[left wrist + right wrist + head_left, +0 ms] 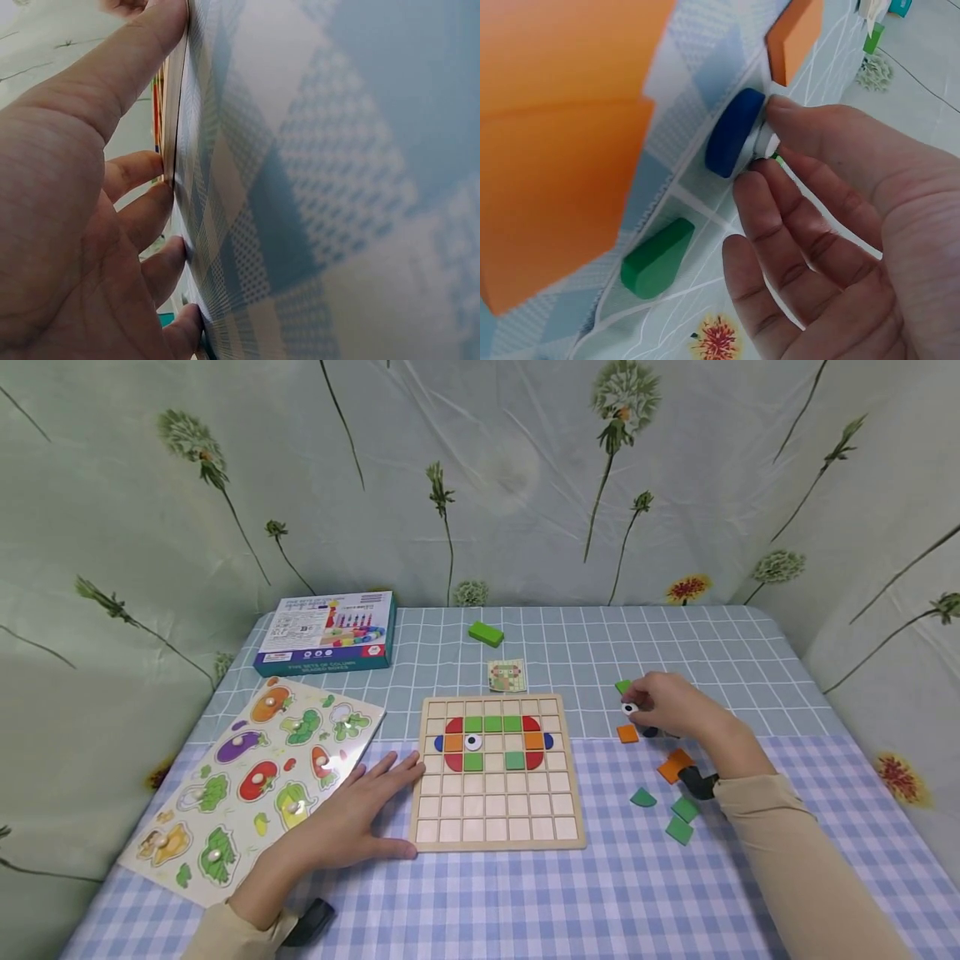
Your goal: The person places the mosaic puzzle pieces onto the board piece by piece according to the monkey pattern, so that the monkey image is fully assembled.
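Note:
My left hand (351,818) lies spread on the cloth, thumb and fingertips against the left edge of the wooden grid board (450,810); the left wrist view shows its fingers straight along that edge. On the board, red, green, orange and blue pieces make a face shape with one round eye tile (472,742). My right hand (671,703) pinches a second white eye tile (629,709) with a black pupil, right of the board. In the right wrist view a dark blue piece (735,133) sits beside the fingertips, and a green piece (657,259) lies below.
Loose orange (627,734) and green tiles (679,830) lie around the right forearm. A small pattern card (507,675) and a green block (486,633) are behind the board. A vegetable puzzle board (247,810) lies left, with a toy box (326,631) behind it.

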### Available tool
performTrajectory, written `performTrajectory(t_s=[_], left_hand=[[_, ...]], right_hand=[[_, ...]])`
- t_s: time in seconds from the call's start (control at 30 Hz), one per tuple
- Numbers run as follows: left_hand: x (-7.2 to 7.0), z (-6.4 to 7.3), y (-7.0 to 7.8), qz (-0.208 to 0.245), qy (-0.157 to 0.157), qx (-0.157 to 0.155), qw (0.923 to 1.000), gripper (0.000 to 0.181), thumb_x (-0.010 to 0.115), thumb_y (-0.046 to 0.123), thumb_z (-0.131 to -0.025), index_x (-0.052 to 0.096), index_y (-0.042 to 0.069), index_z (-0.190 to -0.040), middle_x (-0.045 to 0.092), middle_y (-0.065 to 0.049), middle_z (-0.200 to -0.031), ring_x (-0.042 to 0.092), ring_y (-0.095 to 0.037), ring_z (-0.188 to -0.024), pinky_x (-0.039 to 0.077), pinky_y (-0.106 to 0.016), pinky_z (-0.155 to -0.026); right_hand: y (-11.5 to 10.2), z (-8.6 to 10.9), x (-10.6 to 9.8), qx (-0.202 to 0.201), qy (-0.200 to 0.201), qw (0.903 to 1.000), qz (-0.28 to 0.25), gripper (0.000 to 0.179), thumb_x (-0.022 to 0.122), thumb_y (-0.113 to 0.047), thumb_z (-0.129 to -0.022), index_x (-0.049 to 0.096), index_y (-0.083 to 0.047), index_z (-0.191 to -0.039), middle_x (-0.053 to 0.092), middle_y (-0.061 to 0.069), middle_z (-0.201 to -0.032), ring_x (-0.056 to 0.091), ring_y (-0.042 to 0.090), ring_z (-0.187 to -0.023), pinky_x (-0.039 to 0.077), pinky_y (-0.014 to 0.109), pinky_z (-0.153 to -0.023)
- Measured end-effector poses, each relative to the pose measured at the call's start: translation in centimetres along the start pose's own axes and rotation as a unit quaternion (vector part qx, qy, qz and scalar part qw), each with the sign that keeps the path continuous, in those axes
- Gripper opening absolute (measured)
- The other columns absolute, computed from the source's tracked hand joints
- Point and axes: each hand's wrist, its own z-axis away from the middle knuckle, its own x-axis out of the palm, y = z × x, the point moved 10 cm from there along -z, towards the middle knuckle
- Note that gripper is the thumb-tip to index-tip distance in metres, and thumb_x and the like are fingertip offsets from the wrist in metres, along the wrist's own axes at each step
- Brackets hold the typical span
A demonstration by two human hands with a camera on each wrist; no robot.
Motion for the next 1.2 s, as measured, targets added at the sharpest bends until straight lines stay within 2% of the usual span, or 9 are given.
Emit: performTrajectory(t_s=[0.23, 0.4, 0.63, 0.83, 1.07, 1.2], left_hand=[[0.2, -0.2, -0.1, -0.003, -0.005, -0.003, 1.0, 0.107, 0.086, 0.067, -0.079, 0.04, 0.027, -0.167, 0.03, 0.002, -0.179, 0.02, -0.038, -0.168, 0.01, -0.074, -0.131], [0.2, -0.3, 0.0, 0.001, -0.008, -0.005, 1.0, 0.107, 0.087, 0.066, -0.079, 0.04, 0.026, -0.167, 0.03, 0.002, -0.179, 0.019, -0.039, -0.168, 0.009, -0.075, -0.131], [0.4, -0.4, 0.1, 0.008, -0.015, -0.005, 0.9998, 0.106, 0.087, 0.065, -0.08, 0.04, 0.027, -0.167, 0.029, 0.002, -0.179, 0.018, -0.039, -0.168, 0.008, -0.074, -0.131], [0.5, -0.4, 0.1, 0.006, -0.015, -0.006, 0.9999, 0.107, 0.086, 0.066, -0.079, 0.04, 0.027, -0.167, 0.029, 0.002, -0.179, 0.019, -0.039, -0.168, 0.009, -0.074, -0.131], [0.2, -0.3, 0.1, -0.001, -0.01, -0.004, 0.9999, 0.107, 0.086, 0.066, -0.08, 0.04, 0.026, -0.167, 0.029, 0.002, -0.179, 0.02, -0.039, -0.168, 0.01, -0.075, -0.13], [-0.1, -0.1, -0.1, -0.003, -0.008, -0.004, 1.0, 0.107, 0.086, 0.067, -0.08, 0.04, 0.026, -0.167, 0.029, 0.001, -0.179, 0.02, -0.04, -0.167, 0.01, -0.075, -0.13]], right_hand=[[-0.2, 0.0, -0.1, -0.005, 0.014, 0.9999, 0.004, 0.025, 0.08, -0.011, -0.095, 0.075, 0.006, -0.112, 0.075, 0.014, -0.098, 0.067, 0.023, -0.088, 0.062, 0.047, -0.086], [-1.8, -0.1, 0.1, -0.024, 0.023, 0.9994, -0.001, 0.026, 0.081, -0.014, -0.094, 0.075, 0.004, -0.112, 0.076, 0.013, -0.1, 0.069, 0.023, -0.09, 0.063, 0.046, -0.087], [-5.8, -0.7, 1.3, -0.05, 0.003, 0.9987, -0.002, 0.024, 0.081, -0.017, -0.095, 0.076, 0.0, -0.111, 0.076, 0.01, -0.1, 0.067, 0.021, -0.09, 0.062, 0.043, -0.087], [-10.3, -1.3, 2.6, -0.114, -0.017, 0.9932, 0.019, 0.02, 0.082, -0.017, -0.095, 0.077, -0.004, -0.109, 0.075, 0.006, -0.099, 0.067, 0.017, -0.089, 0.061, 0.037, -0.084], [-14.5, -2.5, 4.3, -0.157, -0.042, 0.9861, 0.035, 0.014, 0.079, -0.02, -0.096, 0.076, -0.007, -0.1, 0.063, 0.002, -0.087, 0.054, 0.013, -0.08, 0.05, 0.029, -0.074], [-15.7, -3.1, 5.4, -0.162, -0.05, 0.9839, 0.057, 0.015, 0.08, -0.025, -0.097, 0.075, -0.01, -0.098, 0.061, 0.0, -0.09, 0.052, 0.013, -0.081, 0.047, 0.027, -0.072]])
